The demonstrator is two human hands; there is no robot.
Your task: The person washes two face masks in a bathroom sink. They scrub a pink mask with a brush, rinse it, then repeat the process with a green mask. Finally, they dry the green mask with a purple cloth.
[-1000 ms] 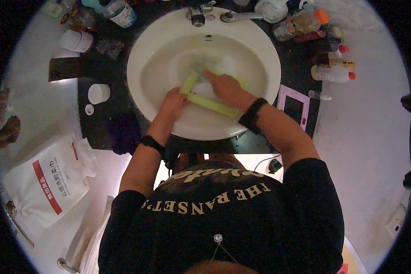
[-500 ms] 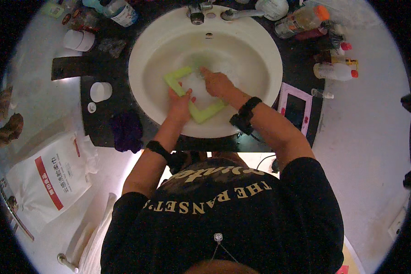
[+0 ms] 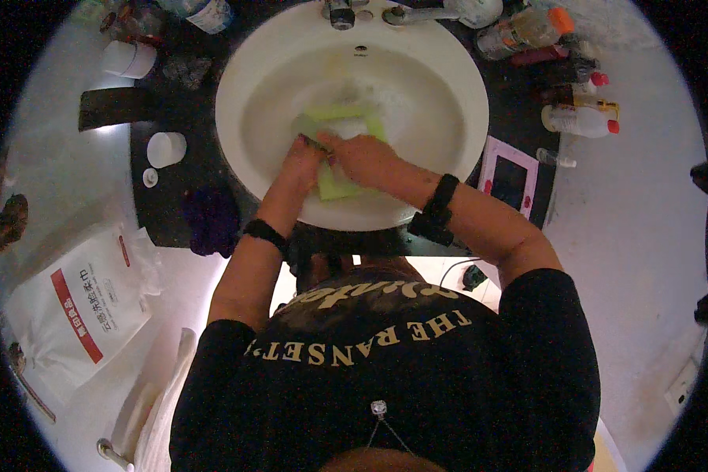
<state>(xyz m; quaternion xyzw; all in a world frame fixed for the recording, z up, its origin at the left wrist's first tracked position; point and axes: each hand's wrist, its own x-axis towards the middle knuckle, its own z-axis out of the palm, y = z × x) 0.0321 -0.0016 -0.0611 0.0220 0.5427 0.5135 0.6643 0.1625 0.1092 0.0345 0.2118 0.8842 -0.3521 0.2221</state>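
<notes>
A light green rectangular frame is tilted low inside the white oval sink, partly blurred by motion. My left hand is closed round its left side. My right hand lies across the frame close to the left hand, its fingers curled in at that same side. Whether the right fingers hold anything of their own is hidden. A pale greyish-green blur shows at the frame's upper left corner, just beyond the fingers. Both wrists wear black bands.
At the sink's far edge stand a metal faucet and a shower head. Several bottles line the right counter near a pink-framed item. On the left are a white jar, a dark purple cloth and a white plastic package.
My right hand has moved left and nearer, from the frame's far side to beside my left hand. The frame has turned within the sink. The view has shifted slightly.
</notes>
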